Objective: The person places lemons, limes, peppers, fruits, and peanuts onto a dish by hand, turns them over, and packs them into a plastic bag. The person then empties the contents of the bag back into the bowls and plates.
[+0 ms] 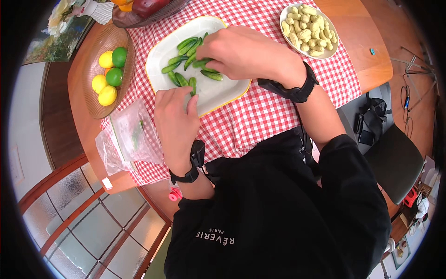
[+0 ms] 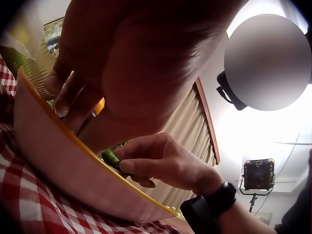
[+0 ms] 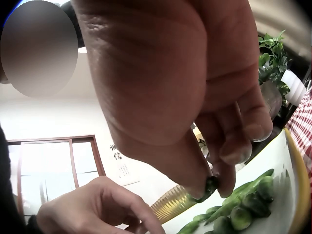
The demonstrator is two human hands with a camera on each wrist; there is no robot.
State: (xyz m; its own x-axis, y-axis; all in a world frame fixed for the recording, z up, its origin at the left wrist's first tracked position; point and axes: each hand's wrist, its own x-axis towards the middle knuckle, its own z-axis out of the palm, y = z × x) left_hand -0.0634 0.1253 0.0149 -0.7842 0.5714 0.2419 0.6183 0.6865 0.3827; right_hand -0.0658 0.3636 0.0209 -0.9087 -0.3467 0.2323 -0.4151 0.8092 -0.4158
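Several small green cucumbers (image 1: 186, 49) lie in a white tray (image 1: 160, 60) with a yellow rim. My right hand (image 1: 239, 53) reaches over the tray's right side and pinches one small cucumber (image 3: 208, 189) between thumb and fingers; other cucumbers lie just below it. At the tray's near left corner is my left hand (image 1: 176, 121), with the lower end of another cucumber (image 1: 193, 84) between its thumb and index fingertip. The rim hides those fingertips in the left wrist view.
Left of the tray, an amber basket (image 1: 88, 88) holds lemons and green citrus. A clear plastic bag (image 1: 132, 132) lies by my left hand. A bowl of peanuts (image 1: 310, 30) stands at the back right, on the same red checked cloth (image 1: 274, 109).
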